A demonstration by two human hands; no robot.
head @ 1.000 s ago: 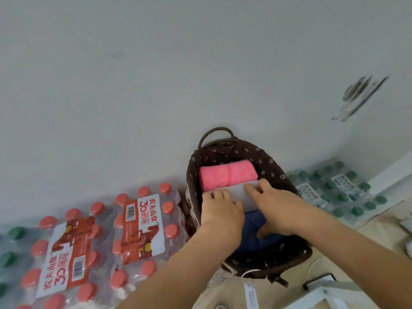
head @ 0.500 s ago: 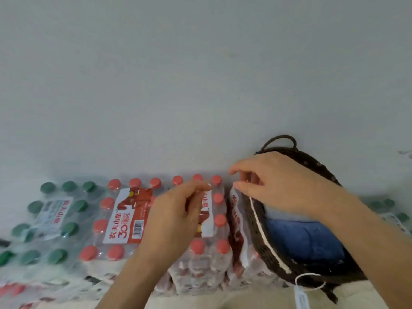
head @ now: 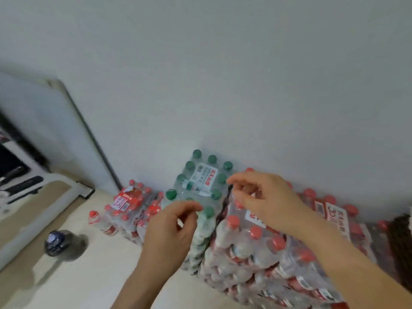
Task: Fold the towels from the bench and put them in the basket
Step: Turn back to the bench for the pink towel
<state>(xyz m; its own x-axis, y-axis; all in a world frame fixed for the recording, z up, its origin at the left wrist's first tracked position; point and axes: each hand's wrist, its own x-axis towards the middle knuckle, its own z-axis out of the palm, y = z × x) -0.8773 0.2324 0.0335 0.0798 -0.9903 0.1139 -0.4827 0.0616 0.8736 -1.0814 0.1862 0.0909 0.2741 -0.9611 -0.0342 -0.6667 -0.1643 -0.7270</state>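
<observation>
Midair, left grip (head: 171, 228), right grip (head: 267, 201), both loose and empty, water-bottle packs (head: 245, 248) beneath, basket (head: 401, 237) far right

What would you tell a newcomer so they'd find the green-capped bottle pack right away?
Follow the foot of the pale wall, where shrink-wrapped packs of water bottles line the floor. Among the red-capped packs, look just beyond the left hand. The green-capped pack there is the only one with green caps and a mostly white label.
</observation>
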